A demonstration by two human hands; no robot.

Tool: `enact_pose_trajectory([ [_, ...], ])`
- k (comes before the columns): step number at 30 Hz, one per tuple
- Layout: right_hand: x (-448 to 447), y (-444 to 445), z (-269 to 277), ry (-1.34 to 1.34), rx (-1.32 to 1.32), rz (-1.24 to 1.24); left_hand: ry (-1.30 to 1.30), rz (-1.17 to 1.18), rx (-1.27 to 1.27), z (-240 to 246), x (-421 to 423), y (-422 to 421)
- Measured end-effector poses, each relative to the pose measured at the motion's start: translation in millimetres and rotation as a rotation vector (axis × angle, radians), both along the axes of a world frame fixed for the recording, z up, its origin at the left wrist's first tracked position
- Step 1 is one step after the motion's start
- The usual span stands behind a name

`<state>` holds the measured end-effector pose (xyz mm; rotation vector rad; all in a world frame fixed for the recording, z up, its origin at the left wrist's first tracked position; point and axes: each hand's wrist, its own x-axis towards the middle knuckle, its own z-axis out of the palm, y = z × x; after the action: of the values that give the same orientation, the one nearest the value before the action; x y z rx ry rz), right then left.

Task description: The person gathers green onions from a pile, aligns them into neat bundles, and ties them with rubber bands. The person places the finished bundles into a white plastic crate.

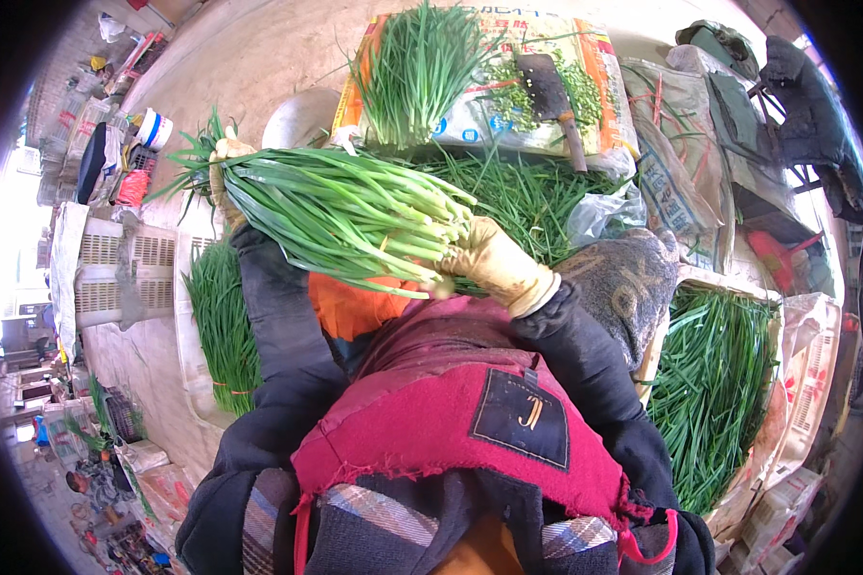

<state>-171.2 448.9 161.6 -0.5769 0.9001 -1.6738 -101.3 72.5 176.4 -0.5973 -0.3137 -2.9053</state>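
A large bunch of garlic chives [352, 208] lies across my lap, with the leaf ends to the left and the pale stem ends to the right. My left hand [226, 154], in a yellowish work glove, grips the leafy end. At the cut ends, my right hand [500, 262] in a matching glove holds the stems, its fingertips partly hidden behind them. Just beyond are loose green leaves [518, 194]. Another bunch of chives [421, 79] rests on a printed sack [467, 136], beside a cleaver [546, 90] lying among chopped pale stem bits [507, 93].
A white crate [187, 316] at my left holds chives tied with a band [226, 330]. At right, a lined crate [780, 402] is filled with loose chives [712, 395]. A clear plastic bag [608, 215] and woven sacks [679, 158] lie ahead right. A white bucket [154, 129] stands far left.
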Motion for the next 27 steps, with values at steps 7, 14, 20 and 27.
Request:
enact_pose_trajectory([
  [7,2,38,-3,0.237,0.464,-0.37,0.051,0.092,-0.076,-16,6,2],
  [14,-23,64,38,0.962,0.294,-0.761,-0.023,0.294,-0.146,-38,9,-1],
  [20,-12,19,73,1.89,-0.03,-0.576,0.15,0.022,-0.046,-38,0,4],
  [27,1,8,55,1.666,-0.062,-0.601,-0.017,0.099,0.201,-40,12,9],
])
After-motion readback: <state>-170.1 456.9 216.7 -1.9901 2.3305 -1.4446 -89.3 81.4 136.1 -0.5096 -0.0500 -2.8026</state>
